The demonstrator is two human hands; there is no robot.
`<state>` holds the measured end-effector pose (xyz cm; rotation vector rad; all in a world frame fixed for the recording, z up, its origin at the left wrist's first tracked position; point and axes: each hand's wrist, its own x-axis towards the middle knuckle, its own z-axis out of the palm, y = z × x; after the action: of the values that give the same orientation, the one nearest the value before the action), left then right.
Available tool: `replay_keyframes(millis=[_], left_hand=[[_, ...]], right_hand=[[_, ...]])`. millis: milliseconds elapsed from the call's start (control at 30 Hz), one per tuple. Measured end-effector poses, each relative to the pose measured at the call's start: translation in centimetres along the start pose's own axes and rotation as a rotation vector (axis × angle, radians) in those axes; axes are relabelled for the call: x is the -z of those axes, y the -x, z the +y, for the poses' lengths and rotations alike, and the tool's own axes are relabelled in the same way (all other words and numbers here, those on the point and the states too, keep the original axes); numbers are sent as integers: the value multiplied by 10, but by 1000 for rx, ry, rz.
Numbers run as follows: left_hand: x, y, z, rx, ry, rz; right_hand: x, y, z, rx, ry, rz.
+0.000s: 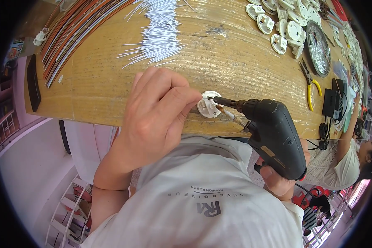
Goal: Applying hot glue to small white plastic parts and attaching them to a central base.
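Near the table's front edge lies a small round white plastic base [205, 109]. My left hand [155, 113] is closed in a pinch, its fingertips at the base's left rim. What sits between those fingertips is too small to make out. My right hand [279, 182] is wrapped round the grip of a black pistol-shaped soldering gun [277, 134]. The gun points left, and its dark tip is over the base, seemingly touching it. Below the tip, a thin feed tube with a brownish end also reaches toward the base.
Short white wires [161, 39] lie heaped beyond my left hand, with long orange, brown and white strips [80, 31] at far left. More white plastic bases [293, 31], a round metal dish [318, 49], yellow-handled pliers [309, 84] and a black box [334, 101] lie right. Another person [343, 165] sits there.
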<state>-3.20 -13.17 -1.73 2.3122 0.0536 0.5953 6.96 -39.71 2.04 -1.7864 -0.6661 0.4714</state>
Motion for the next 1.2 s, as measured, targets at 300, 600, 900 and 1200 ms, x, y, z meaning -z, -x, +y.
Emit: replay_keyframes(millis=[300, 600, 900, 1200], left_hand=[[0, 0, 0, -5, -1, 3], [-1, 1, 4, 48, 11, 18], [-3, -1, 3, 16, -9, 26], [-3, 0, 1, 10, -4, 23]], right_hand=[[-4, 8, 3, -71, -99, 137], [-3, 11, 13, -45, -81, 90], [-2, 7, 12, -5, -87, 57], [-4, 2, 6, -8, -35, 47]])
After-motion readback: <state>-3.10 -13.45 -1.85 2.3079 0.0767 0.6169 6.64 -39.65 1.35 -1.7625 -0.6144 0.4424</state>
